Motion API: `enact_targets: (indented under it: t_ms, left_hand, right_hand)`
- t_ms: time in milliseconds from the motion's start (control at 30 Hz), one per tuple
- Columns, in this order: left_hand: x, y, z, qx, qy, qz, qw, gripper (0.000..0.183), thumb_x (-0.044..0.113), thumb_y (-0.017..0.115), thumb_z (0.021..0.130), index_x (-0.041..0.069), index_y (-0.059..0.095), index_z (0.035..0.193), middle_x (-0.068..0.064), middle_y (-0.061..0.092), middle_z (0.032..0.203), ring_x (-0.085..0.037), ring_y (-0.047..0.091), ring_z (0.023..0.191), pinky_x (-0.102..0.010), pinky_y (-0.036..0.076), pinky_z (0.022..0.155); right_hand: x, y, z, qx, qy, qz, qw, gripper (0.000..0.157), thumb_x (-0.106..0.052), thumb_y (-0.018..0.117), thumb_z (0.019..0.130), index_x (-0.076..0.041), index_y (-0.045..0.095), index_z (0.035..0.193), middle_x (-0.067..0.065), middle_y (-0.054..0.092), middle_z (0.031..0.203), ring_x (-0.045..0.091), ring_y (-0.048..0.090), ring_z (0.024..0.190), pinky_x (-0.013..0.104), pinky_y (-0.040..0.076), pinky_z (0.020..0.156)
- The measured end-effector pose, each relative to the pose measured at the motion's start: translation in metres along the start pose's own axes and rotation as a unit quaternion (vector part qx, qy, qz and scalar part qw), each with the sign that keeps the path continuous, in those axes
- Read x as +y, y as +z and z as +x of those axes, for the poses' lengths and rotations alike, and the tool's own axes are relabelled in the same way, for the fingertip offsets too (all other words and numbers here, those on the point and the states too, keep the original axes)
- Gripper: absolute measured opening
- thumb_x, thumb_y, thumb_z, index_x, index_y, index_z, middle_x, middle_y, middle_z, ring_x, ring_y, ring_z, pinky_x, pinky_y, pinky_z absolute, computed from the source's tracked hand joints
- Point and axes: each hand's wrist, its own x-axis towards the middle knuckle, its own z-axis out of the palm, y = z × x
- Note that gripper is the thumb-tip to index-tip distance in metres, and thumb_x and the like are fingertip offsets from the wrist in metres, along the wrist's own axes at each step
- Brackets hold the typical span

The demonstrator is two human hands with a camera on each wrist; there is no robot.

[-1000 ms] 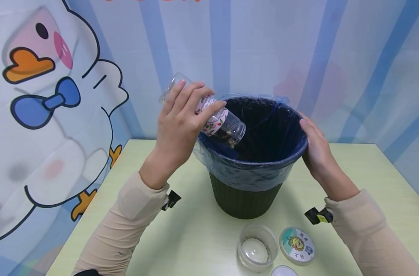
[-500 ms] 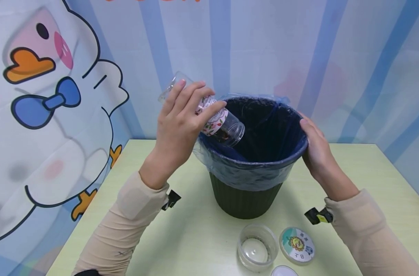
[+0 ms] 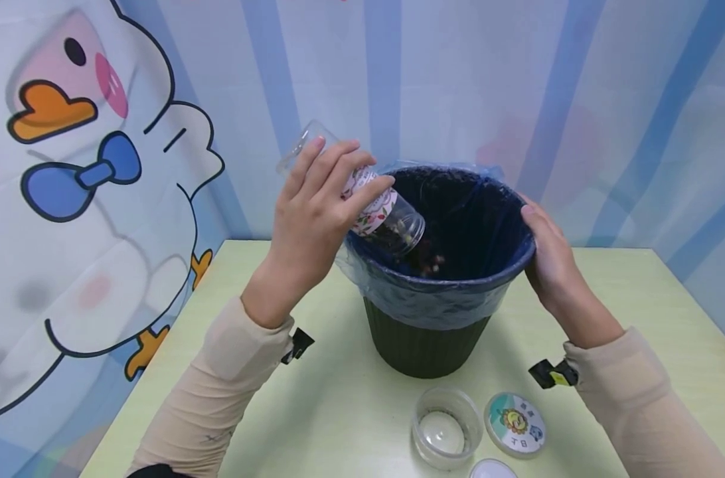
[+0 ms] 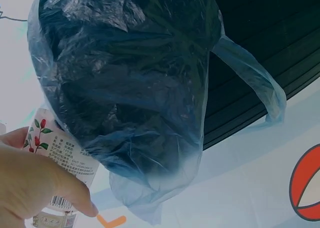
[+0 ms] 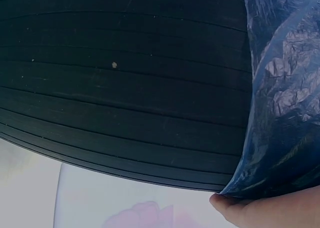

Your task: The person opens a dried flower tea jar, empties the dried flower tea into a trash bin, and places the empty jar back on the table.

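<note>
My left hand (image 3: 311, 216) grips a clear jar (image 3: 371, 214) with a floral paper label. The jar is tilted, its mouth pointing down and right over the opening of a dark trash bin (image 3: 428, 345). Small dark and pale bits (image 3: 428, 262) show just below the mouth, blurred, inside the bin. A bluish plastic bag (image 3: 428, 309) lines the bin and folds over its rim. My right hand (image 3: 550, 262) holds the rim at the right, thumb at the edge, other fingers mostly hidden. In the left wrist view, the printed label (image 4: 65, 153) shows beside the bag.
In front of the bin, a clear round tub (image 3: 446, 431) stands uncovered on the pale green table (image 3: 315, 411). Beside it lie a round lid with a cartoon flower (image 3: 514, 423) and a white disc (image 3: 492, 469), cut off below. A cartoon-printed backdrop (image 3: 446, 79) stands behind.
Bits now show below the jar's mouth inside the bin, where none showed half a second ago. The jar's contents have shifted. Both hands keep nearly the same places.
</note>
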Motion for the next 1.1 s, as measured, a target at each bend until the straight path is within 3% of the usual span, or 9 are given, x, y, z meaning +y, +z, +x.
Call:
enact_targets:
  t_ms: [300,500,767,1100]
  left_hand:
    - [-0.0003,0.0021,0.0007,0.008,0.008,0.005,0.9999,0.044,-0.008,0.051,0.097,0.021,0.07,0.123,-0.008,0.062,0.125,-0.026,0.049,0.127,-0.042,0.022,0.118]
    - [-0.0007,0.0035,0.0014,0.015,0.032,0.03,0.9989,0.043,-0.008,0.048,0.099,0.02,0.068,0.123,-0.008,0.061,0.126,-0.026,0.047,0.13,-0.04,0.023,0.118]
    - [-0.0002,0.0019,0.0036,0.026,0.062,0.053,0.9963,0.038,-0.005,0.054,0.096,0.019,0.068,0.122,-0.008,0.061,0.125,-0.025,0.048,0.13,-0.039,0.026,0.117]
    - [-0.0031,0.0034,0.0024,0.025,0.063,0.077,0.9947,0.041,-0.009,0.051,0.097,0.02,0.068,0.121,-0.007,0.061,0.125,-0.025,0.049,0.128,-0.039,0.026,0.117]
  right_hand:
    - [0.0001,-0.0009,-0.0007,-0.002,-0.003,0.0,1.0,0.064,-0.036,0.029,0.109,-0.005,0.006,0.16,0.008,0.002,0.166,0.017,0.005,0.149,0.028,0.011,0.119]
    - [0.0005,-0.001,-0.0003,-0.005,-0.003,-0.001,1.0,0.064,-0.037,0.029,0.109,-0.005,0.005,0.16,0.009,0.002,0.166,0.017,0.004,0.15,0.029,0.01,0.119]
    - [-0.0005,-0.0011,-0.0007,-0.004,0.0,-0.003,1.0,0.064,-0.037,0.029,0.109,-0.005,0.005,0.16,0.008,0.001,0.167,0.016,0.003,0.15,0.029,0.01,0.119]
    - [-0.0004,-0.0028,-0.0004,-0.006,0.001,-0.005,1.0,0.064,-0.038,0.028,0.109,-0.005,0.005,0.16,0.008,0.001,0.166,0.017,0.003,0.15,0.03,0.009,0.119]
